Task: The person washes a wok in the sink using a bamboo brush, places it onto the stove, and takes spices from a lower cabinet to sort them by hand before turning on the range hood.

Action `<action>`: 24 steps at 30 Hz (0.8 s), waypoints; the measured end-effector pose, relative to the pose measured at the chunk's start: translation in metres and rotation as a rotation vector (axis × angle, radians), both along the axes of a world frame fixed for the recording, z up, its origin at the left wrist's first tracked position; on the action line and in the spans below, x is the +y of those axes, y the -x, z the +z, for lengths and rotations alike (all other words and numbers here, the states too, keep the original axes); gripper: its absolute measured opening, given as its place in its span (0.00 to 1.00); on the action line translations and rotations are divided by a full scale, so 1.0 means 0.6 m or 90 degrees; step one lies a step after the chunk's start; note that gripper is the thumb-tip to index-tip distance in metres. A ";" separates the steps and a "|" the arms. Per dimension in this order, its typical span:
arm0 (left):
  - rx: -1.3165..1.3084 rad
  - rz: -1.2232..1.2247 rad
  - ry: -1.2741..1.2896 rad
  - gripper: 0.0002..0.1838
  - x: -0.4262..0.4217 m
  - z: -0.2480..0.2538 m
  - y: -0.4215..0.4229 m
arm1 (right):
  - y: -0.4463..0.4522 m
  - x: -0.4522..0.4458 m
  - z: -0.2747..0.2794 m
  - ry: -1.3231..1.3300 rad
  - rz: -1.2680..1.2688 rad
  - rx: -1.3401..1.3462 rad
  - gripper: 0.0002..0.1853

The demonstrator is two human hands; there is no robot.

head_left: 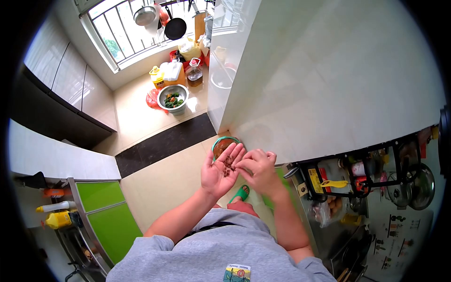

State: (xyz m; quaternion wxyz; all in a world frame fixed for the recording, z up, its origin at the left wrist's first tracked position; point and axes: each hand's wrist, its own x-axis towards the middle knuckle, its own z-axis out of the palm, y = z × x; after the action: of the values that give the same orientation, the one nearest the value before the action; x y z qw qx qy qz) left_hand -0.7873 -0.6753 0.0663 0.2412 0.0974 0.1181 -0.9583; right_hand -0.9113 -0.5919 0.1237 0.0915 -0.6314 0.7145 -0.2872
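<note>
My left hand is held palm up with its fingers stretched forward. A small heap of reddish-brown pieces, too small to name surely, lies on its palm and fingers. My right hand comes in from the right, thumb and fingers pinched together at the edge of the heap. Whatever is between those fingertips is too small to make out. Just beyond the left fingertips, lower down, is a round green-rimmed container with something brown inside. My hands partly cover it.
A metal bowl of leafy greens stands near the window beside oil jugs and a red bag. A white wall rises on the right. Racks and a counter flank me at right, green cabinets at left.
</note>
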 end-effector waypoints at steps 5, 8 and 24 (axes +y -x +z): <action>-0.005 -0.012 0.011 0.36 -0.001 0.012 0.003 | -0.015 0.006 -0.001 -0.009 -0.013 0.042 0.06; -0.011 -0.034 0.012 0.37 0.000 0.015 0.003 | -0.020 0.006 0.004 -0.005 -0.013 0.070 0.05; 0.051 -0.128 0.077 0.43 -0.007 0.000 -0.022 | -0.038 -0.007 -0.005 0.034 0.029 0.161 0.06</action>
State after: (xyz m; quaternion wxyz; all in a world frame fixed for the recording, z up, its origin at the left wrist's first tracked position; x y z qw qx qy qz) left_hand -0.7739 -0.6797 0.0662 0.1441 0.0554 0.0592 -0.9862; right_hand -0.8883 -0.5958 0.1206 -0.0098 -0.6806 0.6980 -0.2224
